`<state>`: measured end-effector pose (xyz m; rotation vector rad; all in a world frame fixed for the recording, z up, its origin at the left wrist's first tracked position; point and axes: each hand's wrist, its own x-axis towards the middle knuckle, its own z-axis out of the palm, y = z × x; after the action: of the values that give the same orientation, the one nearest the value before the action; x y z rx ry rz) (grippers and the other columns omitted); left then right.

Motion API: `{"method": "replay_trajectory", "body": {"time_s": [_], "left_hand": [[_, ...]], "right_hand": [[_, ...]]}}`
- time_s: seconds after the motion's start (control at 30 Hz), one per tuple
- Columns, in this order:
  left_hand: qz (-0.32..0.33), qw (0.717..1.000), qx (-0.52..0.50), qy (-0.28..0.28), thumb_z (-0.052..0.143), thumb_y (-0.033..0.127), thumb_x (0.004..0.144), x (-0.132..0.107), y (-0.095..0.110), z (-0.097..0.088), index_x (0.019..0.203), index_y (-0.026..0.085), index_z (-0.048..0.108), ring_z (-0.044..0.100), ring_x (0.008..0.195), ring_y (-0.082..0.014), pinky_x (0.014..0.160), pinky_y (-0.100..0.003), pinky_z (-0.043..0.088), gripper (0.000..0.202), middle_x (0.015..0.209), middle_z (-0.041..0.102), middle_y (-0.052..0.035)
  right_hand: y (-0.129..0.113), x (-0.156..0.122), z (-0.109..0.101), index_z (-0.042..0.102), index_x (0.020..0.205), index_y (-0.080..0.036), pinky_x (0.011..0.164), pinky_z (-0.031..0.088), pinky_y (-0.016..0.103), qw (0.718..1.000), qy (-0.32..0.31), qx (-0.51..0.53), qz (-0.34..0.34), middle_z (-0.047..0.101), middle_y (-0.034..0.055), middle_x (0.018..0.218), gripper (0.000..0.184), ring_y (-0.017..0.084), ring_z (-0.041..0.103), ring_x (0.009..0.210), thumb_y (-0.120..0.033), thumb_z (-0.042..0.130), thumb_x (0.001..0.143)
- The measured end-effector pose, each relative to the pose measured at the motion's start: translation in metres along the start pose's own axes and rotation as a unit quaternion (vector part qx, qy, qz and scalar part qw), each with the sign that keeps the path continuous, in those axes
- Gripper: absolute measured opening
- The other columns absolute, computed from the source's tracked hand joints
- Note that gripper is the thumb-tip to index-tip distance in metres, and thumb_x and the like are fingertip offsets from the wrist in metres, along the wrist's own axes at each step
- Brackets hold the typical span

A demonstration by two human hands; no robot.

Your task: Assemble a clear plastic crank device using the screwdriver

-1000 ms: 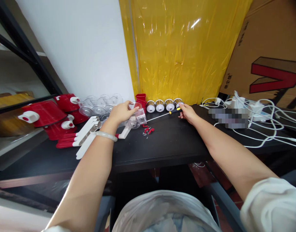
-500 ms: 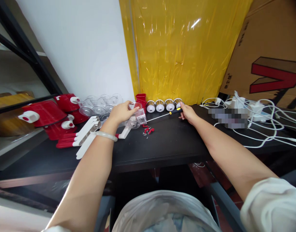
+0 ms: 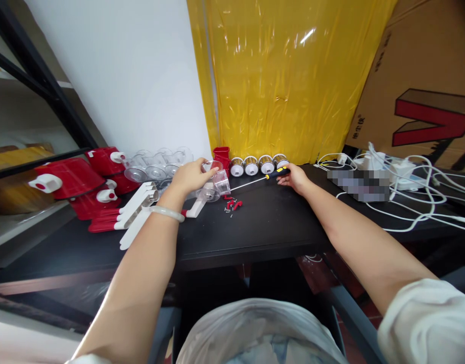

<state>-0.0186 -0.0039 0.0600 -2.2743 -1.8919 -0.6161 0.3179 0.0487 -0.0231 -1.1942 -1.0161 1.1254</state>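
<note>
My left hand [image 3: 192,177] is closed around a clear plastic part [image 3: 220,182], tipped on its side above the black table [image 3: 278,222]. A screwdriver [image 3: 277,173] with a dark blue and yellow handle lies in the closed fingers of my right hand [image 3: 293,178]. Its long shaft points left, and the tip meets or almost meets the clear part; the exact contact is too small to make out. Just below the tip are small red pieces [image 3: 237,205] and several screws [image 3: 227,210]. A white crank handle [image 3: 196,207] sits beneath my left hand.
Red housings with white knobs [image 3: 84,182], white handles [image 3: 136,212] and clear suction-cup bases [image 3: 156,167] crowd the left side. Behind stand a red hopper [image 3: 222,157] and several metal drums [image 3: 251,166]. White cables [image 3: 425,202] tangle at the right, near a cardboard box [image 3: 418,76].
My right hand has shifted slightly and its fingers have changed their hold on the screwdriver handle, showing more of it. My left hand and the clear part have stayed put.
</note>
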Motion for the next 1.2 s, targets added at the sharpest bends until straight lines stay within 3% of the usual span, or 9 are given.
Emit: {"method": "replay_trajectory", "body": {"time_s": [0.27,0.53,0.63,0.8,1.0,1.2], "left_hand": [[-0.009,1.0,0.005,0.0,0.038,0.072,0.083,-0.001,0.0,0.0,0.129,0.023,0.056,0.064,0.104,-0.0321,0.086,-0.04,0.046,0.07,0.115,0.07,-0.0103],[-0.006,1.0,0.005,-0.003,0.038,0.073,0.083,-0.001,0.001,-0.001,0.13,0.022,0.056,0.063,0.105,-0.0321,0.086,-0.04,0.045,0.071,0.116,0.07,-0.01],[-0.006,1.0,0.006,-0.002,0.038,0.073,0.083,0.0,0.0,0.0,0.13,0.023,0.055,0.064,0.105,-0.0319,0.086,-0.039,0.045,0.071,0.115,0.07,-0.0095],[-0.008,1.0,0.005,-0.001,0.039,0.073,0.083,-0.001,0.002,-0.001,0.13,0.023,0.056,0.064,0.105,-0.0317,0.086,-0.039,0.045,0.071,0.116,0.07,-0.0098],[-0.007,1.0,0.005,0.0,0.038,0.074,0.082,0.0,0.0,0.0,0.13,0.023,0.056,0.064,0.105,-0.0324,0.086,-0.04,0.046,0.072,0.114,0.071,-0.0099],[-0.003,1.0,0.005,0.005,0.038,0.074,0.083,0.001,-0.001,0.001,0.13,0.023,0.056,0.064,0.104,-0.0324,0.085,-0.04,0.046,0.072,0.115,0.07,-0.009]], "right_hand": [[0.005,0.001,-0.004,0.048,0.081,-0.021,0.041,0.044,0.02,0.998,-0.009,-0.026,-0.062,0.055,-0.0034,0.042,0.024,0.011,0.049,0.031,-0.037,0.041,0.098],[0.013,0.006,-0.009,0.05,0.075,-0.021,0.042,0.046,0.021,0.985,0.008,-0.104,-0.14,0.046,-0.0066,0.036,0.041,0.008,0.039,0.027,-0.058,0.051,0.091],[0.009,0.004,-0.005,0.051,0.077,-0.02,0.04,0.044,0.021,0.989,0.015,-0.096,-0.108,0.052,-0.0036,0.041,0.037,0.009,0.046,0.03,-0.053,0.048,0.093],[-0.002,-0.004,0.003,0.053,0.086,-0.018,0.047,0.049,0.024,1.0,0.01,-0.02,0.007,0.066,0.0042,0.057,0.028,0.015,0.061,0.042,-0.03,0.03,0.096],[-0.004,-0.009,0.003,0.055,0.09,-0.018,0.051,0.049,0.024,1.0,-0.013,0.017,0.005,0.068,0.0038,0.06,0.022,0.016,0.063,0.046,-0.024,0.035,0.088],[-0.002,-0.004,0.001,0.052,0.081,-0.017,0.048,0.048,0.022,1.0,-0.002,0.002,0.005,0.062,0.003,0.051,0.027,0.012,0.056,0.038,-0.026,0.032,0.095]]}}
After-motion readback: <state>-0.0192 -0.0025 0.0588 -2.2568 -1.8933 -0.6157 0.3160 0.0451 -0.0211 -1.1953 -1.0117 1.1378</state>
